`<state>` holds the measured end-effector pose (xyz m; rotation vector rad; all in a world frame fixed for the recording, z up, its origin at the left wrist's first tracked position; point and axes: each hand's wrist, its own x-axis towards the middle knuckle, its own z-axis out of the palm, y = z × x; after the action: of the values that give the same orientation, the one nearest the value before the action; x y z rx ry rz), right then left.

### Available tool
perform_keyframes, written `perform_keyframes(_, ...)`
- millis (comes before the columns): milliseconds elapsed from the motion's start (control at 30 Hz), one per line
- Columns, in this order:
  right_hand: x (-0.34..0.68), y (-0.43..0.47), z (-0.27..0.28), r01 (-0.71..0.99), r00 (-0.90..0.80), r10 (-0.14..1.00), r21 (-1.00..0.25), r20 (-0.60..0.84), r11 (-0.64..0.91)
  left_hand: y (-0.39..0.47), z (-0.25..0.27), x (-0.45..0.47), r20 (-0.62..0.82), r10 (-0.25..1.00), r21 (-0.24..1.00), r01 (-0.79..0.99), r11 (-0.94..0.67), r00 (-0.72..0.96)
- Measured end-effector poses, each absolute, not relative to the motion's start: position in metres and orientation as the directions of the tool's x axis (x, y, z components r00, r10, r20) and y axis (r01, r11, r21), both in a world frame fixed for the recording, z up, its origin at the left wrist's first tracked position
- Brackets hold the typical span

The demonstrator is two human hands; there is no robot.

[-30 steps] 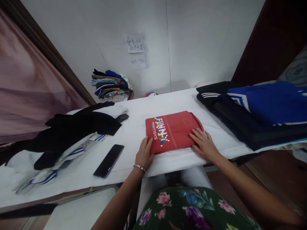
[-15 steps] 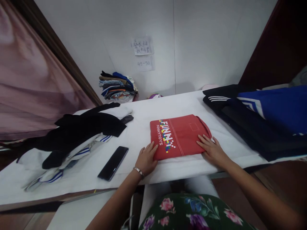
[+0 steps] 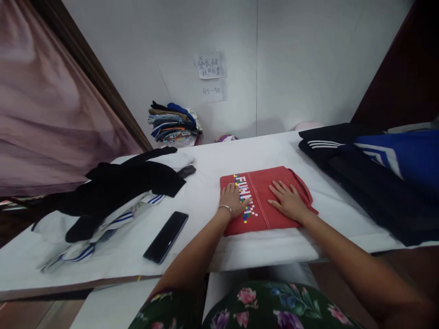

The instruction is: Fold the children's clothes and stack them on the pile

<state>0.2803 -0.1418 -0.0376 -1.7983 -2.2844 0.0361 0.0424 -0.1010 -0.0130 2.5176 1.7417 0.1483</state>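
A folded red shirt (image 3: 262, 183) with a colourful "FUNNY" print lies on the white-covered table (image 3: 206, 183) in front of me. My left hand (image 3: 233, 200) rests flat on its printed left part, covering some of the letters. On the right part my right hand (image 3: 287, 200) presses down with fingers spread. Neither hand grasps the cloth. A rounded edge of the shirt shows beyond my right hand, and a corner sticks out at the lower right.
A black phone (image 3: 166, 236) lies left of the shirt. Loose black and white clothes (image 3: 126, 187) are heaped at the left. Dark and blue garments (image 3: 366, 173) lie at the right. Behind the table is a stack of folded clothes (image 3: 174, 122), below paper notes (image 3: 211, 66) on the wall.
Both hands have moved from the shirt's near edge and corner inward onto its top. The camera view has shifted slightly, and the shirt stays folded.
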Motion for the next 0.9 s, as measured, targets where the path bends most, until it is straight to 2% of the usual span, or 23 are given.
perform_keyframes(100,0.285,-0.142,-0.046,0.957,-0.22,0.958,-0.148,0.184,0.248,-0.102,-0.015,0.037,0.036,0.936,0.131,0.926,-0.353,0.351)
perform_keyframes(233,0.283,-0.144,-0.043,0.951,-0.214,0.961,-0.187,0.173,0.246,-0.104,-0.014,0.038,0.052,0.931,0.148,0.919,-0.364,0.361)
perform_keyframes(300,0.286,-0.143,-0.04,0.931,-0.227,0.961,-0.254,0.161,0.262,-0.103,-0.015,0.039,0.078,0.927,0.148,0.915,-0.375,0.367)
perform_keyframes(367,0.297,-0.143,-0.036,0.883,-0.225,0.952,-0.369,0.209,0.29,-0.101,-0.017,0.038,0.104,0.92,0.162,0.907,-0.389,0.377)
perform_keyframes(433,0.316,-0.144,-0.035,0.821,-0.129,0.934,-0.492,0.335,0.29,-0.098,-0.019,0.035,0.11,0.915,0.212,0.89,-0.403,0.388)
perform_keyframes(500,0.34,-0.148,-0.04,0.761,0.086,0.908,-0.615,0.411,0.206,-0.095,-0.02,0.027,0.116,0.907,0.306,0.854,-0.421,0.406)
perform_keyframes(567,0.364,-0.153,-0.049,0.674,0.269,0.893,-0.733,0.362,0.094,-0.094,-0.023,0.012,0.182,0.89,0.403,0.794,-0.456,0.419)
perform_keyframes(633,0.382,-0.162,-0.06,0.608,0.313,0.902,-0.792,0.299,0.052,-0.096,-0.03,-0.008,0.297,0.859,0.44,0.739,-0.511,0.417)
perform_keyframes(733,0.397,-0.178,-0.071,0.672,0.156,0.929,-0.725,0.337,0.15,-0.102,-0.042,-0.039,0.402,0.802,0.357,0.73,-0.582,0.442)
perform_keyframes(800,0.401,-0.188,-0.069,0.757,-0.019,0.937,-0.607,0.349,0.242,-0.106,-0.048,-0.054,0.395,0.769,0.268,0.738,-0.62,0.503)
perform_keyframes(900,0.405,-0.193,-0.056,0.824,-0.226,0.934,-0.456,0.278,0.335,-0.109,-0.051,-0.064,0.352,0.716,0.172,0.711,-0.682,0.602)
